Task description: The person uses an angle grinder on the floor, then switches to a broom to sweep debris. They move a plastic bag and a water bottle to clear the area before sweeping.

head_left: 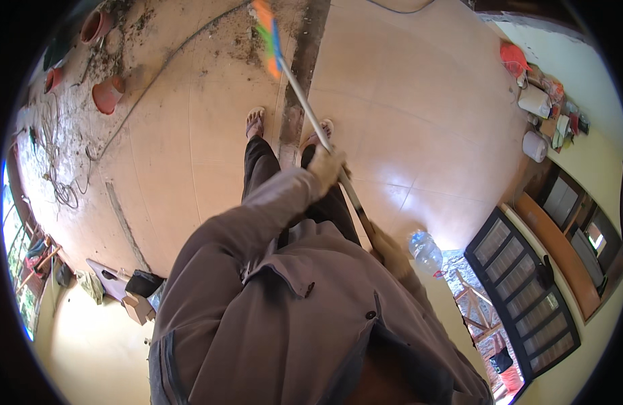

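Note:
A broom with a pale stick slants across the front of my body. Its orange, green and blue head is at the far end, over the dirty dark strip in the floor. My left hand is closed round the middle of the stick, its arm reaching across in a grey-brown sleeve. Lower down, near my right side, my right hand is wrapped round the upper part of the stick; its fingers are slightly blurred. Both my feet stand on the tiles, one on each side of the dark strip.
Dirt and debris lie at the far left, with reddish pots and tangled cable. A clear plastic bottle is close by my right side. Bags and containers line the right wall, near a dark-framed door.

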`<state>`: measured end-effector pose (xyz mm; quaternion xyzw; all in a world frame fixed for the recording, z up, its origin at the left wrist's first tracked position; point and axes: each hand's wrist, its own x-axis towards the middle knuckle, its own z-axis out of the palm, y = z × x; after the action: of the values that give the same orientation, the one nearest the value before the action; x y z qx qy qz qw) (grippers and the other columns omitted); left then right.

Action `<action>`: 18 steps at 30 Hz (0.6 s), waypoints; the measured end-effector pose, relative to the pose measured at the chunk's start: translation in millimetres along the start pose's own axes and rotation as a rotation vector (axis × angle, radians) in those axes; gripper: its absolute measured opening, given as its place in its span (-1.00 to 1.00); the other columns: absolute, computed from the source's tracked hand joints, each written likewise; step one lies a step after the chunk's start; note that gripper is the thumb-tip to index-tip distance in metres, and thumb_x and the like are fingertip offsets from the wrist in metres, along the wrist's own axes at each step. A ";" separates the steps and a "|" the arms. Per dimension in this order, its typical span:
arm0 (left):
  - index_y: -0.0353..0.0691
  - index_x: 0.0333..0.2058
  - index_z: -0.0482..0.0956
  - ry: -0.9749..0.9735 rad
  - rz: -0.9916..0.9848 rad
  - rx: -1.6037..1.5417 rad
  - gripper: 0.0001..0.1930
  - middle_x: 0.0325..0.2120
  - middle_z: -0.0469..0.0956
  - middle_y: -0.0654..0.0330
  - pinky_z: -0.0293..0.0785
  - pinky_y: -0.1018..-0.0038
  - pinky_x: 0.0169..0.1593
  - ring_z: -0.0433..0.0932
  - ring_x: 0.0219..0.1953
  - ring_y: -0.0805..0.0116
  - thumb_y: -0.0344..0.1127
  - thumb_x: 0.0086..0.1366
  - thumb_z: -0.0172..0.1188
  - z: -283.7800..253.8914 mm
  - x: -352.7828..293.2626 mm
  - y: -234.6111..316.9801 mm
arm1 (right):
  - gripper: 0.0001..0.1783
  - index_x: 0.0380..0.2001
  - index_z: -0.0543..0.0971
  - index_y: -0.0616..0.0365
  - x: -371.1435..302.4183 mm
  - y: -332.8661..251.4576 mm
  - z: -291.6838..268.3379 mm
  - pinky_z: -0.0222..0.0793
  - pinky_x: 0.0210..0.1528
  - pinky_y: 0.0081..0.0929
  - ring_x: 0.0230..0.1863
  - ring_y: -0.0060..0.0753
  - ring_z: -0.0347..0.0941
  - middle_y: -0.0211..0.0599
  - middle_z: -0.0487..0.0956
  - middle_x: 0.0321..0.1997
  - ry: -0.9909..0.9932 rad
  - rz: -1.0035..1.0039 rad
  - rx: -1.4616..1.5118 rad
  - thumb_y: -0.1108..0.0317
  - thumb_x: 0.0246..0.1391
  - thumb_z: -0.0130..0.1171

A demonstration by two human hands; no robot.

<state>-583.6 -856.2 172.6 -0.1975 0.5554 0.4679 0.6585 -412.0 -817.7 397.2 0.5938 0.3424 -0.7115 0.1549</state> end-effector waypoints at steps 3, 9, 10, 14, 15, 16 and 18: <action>-0.25 -0.19 0.37 -0.171 -0.181 -0.053 -0.80 -0.43 0.48 0.11 0.62 0.17 -0.48 0.57 -0.56 0.18 -0.30 0.34 0.14 41.3 -22.6 -40.3 | -0.47 0.41 0.31 0.09 -44.3 2.7 -10.5 0.01 -0.61 -0.70 -0.67 -0.78 0.10 -0.68 0.22 -0.67 0.014 0.013 0.133 0.22 0.44 -0.11; -0.30 -0.24 0.37 0.250 -0.209 0.071 -0.90 -0.52 0.47 0.09 0.63 0.17 -0.48 0.57 -0.56 0.13 -0.40 0.37 0.03 -3.4 89.5 -33.7 | -0.54 0.33 0.38 -0.05 62.3 -6.7 -12.5 -0.07 -0.77 -0.67 -0.80 -0.72 0.01 -0.65 0.22 -0.68 -0.184 0.196 0.438 0.18 0.43 -0.12; -0.30 -0.25 0.36 0.271 -0.239 0.107 -0.90 -0.52 0.47 0.09 0.63 0.14 -0.47 0.57 -0.55 0.13 -0.38 0.37 0.03 -15.0 95.4 -22.7 | -0.51 0.36 0.33 0.01 68.3 1.3 -13.8 -0.06 -0.75 -0.70 -0.77 -0.74 0.03 -0.65 0.24 -0.65 -0.160 0.228 0.394 0.20 0.43 -0.13; -0.29 -0.24 0.36 0.019 -0.213 0.106 -0.87 -0.50 0.49 0.09 0.66 0.11 -0.44 0.61 -0.51 0.15 -0.35 0.37 0.07 -6.9 38.1 -16.3 | -0.47 0.39 0.31 0.05 35.5 43.2 -23.3 -0.05 -0.73 -0.71 -0.76 -0.76 0.09 -0.64 0.27 -0.65 -0.037 -0.466 -0.153 0.22 0.42 -0.15; -0.29 -0.23 0.38 -0.076 -0.168 0.159 -0.86 -0.50 0.49 0.08 0.66 0.10 -0.40 0.62 -0.47 0.14 -0.35 0.37 0.07 6.7 18.3 -23.7 | -0.47 0.39 0.31 0.09 15.4 49.6 -31.0 0.01 -0.69 -0.69 -0.73 -0.74 0.12 -0.59 0.30 -0.60 0.001 -0.532 -0.248 0.24 0.42 -0.14; -0.30 -0.23 0.39 -0.122 -0.211 0.133 -0.86 -0.50 0.50 0.07 0.65 0.12 -0.41 0.63 -0.46 0.13 -0.35 0.36 0.08 22.0 1.8 -34.8 | -0.47 0.38 0.31 0.12 -0.2 53.9 -37.0 0.06 -0.65 -0.66 -0.70 -0.72 0.15 -0.55 0.34 -0.55 0.015 -0.506 -0.195 0.26 0.41 -0.14; -0.31 -0.22 0.41 -0.151 -0.282 0.102 -0.86 -0.49 0.51 0.06 0.64 0.14 -0.42 0.64 -0.45 0.12 -0.37 0.35 0.09 48.7 -1.1 -57.3 | -0.46 0.39 0.28 0.25 -25.6 51.2 -52.8 0.22 -0.52 -0.62 -0.58 -0.71 0.22 -0.44 0.46 -0.35 -0.018 -0.003 0.149 0.32 0.41 -0.14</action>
<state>-509.1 -846.3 173.6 -0.2042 0.4941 0.3557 0.7666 -334.5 -823.8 402.8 0.5966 0.2882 -0.7406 0.1123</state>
